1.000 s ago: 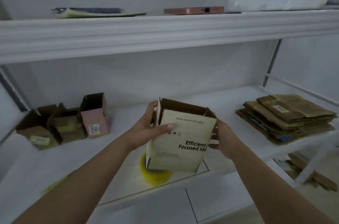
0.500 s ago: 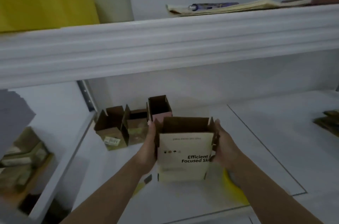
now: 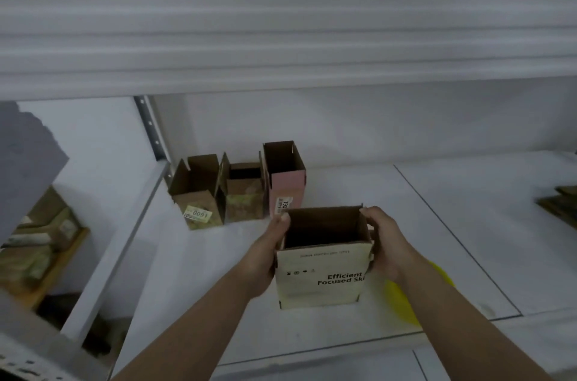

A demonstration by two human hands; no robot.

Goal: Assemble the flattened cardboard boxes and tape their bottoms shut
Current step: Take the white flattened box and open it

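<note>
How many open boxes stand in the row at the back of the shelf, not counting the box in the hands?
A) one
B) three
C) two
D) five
B: a labelled brown box, a middle brown box and a pink box stand side by side.

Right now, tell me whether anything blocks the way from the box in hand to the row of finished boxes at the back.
Nothing visible does. The printed box, gripped by the left hand and right hand, faces bare white shelf up to the pink box, the row's nearest.
</note>
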